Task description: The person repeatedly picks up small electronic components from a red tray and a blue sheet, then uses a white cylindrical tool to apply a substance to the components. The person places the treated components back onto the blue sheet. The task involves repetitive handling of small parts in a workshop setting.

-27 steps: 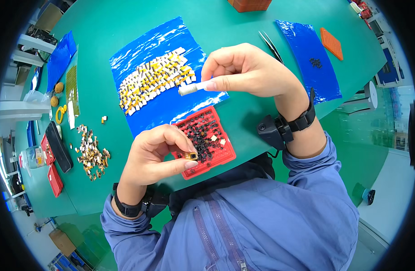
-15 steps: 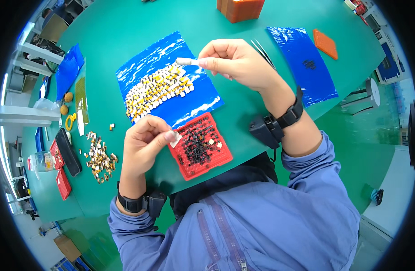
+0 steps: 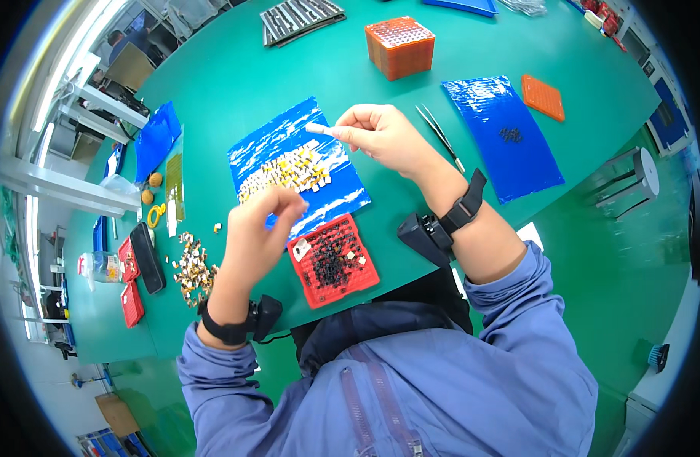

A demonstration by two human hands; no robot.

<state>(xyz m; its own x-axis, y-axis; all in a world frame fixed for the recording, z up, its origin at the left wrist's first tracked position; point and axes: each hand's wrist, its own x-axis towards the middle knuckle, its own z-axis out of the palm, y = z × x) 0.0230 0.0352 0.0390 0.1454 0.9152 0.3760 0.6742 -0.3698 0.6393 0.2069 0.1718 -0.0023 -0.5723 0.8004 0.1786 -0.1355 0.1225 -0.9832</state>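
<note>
My right hand [image 3: 384, 139] pinches a small whitish strip [image 3: 318, 129] between thumb and fingertips, above the far part of a blue sheet [image 3: 341, 161]. A heap of small white-and-yellow pieces [image 3: 293, 169] lies on that sheet. Over the heap's near side is my left hand [image 3: 260, 232], fingers curled and closed; whether anything is between its fingertips does not show. Just right of it, a red tray [image 3: 364, 283] holds many small black parts [image 3: 331, 265]. A crumpled white piece [image 3: 301, 249] and a few pale squares lie in the tray too.
Tweezers [image 3: 441, 137] lie beyond my right forearm, beside another blue sheet [image 3: 517, 167] with dark bits. An orange lid [image 3: 543, 97] and an orange box [image 3: 400, 49] stand farther off. At left are loose pieces [image 3: 192, 266], a black case [image 3: 147, 257] and yellow scissors [image 3: 156, 215].
The white piece that was in my left fingers now lies in the red tray. My left hand has moved forward toward the heap. My right hand keeps its strip; the view has shifted.
</note>
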